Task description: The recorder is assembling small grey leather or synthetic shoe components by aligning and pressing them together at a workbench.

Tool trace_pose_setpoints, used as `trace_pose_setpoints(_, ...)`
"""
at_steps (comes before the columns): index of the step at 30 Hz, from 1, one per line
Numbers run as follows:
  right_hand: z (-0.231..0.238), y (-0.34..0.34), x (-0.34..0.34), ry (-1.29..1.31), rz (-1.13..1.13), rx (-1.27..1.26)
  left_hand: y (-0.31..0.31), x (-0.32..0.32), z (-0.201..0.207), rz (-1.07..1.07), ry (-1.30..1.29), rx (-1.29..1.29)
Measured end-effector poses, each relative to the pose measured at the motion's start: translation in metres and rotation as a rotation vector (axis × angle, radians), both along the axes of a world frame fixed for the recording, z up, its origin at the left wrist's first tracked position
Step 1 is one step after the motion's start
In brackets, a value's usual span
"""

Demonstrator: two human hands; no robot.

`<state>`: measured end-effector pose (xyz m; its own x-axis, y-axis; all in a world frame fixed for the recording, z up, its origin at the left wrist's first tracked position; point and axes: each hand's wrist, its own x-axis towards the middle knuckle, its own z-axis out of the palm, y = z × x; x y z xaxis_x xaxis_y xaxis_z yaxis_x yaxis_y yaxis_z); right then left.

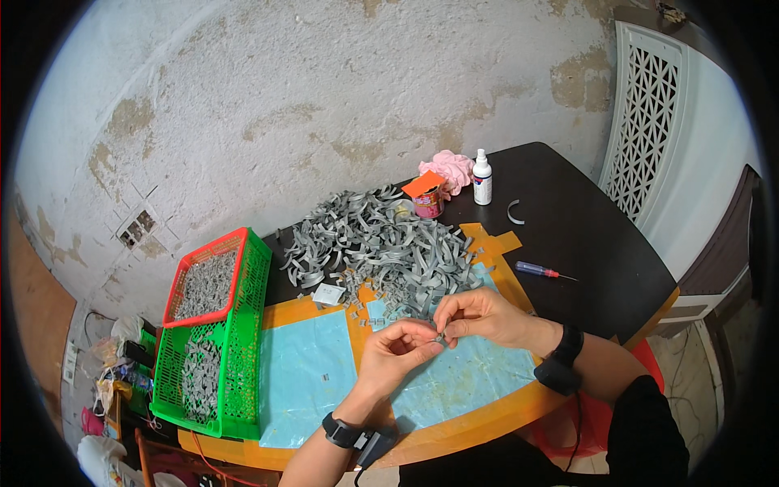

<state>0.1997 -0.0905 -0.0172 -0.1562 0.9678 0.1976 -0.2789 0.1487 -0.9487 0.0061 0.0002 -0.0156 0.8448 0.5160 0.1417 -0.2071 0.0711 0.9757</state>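
Note:
My left hand (399, 347) and my right hand (484, 315) meet over the blue sheet (308, 373), both with thumb and fingers closed in a pinch. Between the fingertips sits a small grey piece (441, 337), mostly covered, its exact kind too small to tell. Just beyond my hands lies a large heap of curved grey strips (365, 243). Small grey pieces (377, 322) are scattered along the heap's near edge. A small white packet (329, 294) rests to the left of them.
A green basket (243, 357) at the left holds small grey parts, with a red basket (243, 243) of similar parts on it. At the back are a tin (428, 204), pink cloth (449, 170) and white spray bottle (481, 180). A screwdriver (535, 269) lies right.

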Motion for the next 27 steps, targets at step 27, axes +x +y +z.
trace_pose_setpoints(27,0.009,-0.006,-0.005,-0.067,-0.055,-0.176,-0.001,-0.001,0.005,0.094,0.023,0.408)
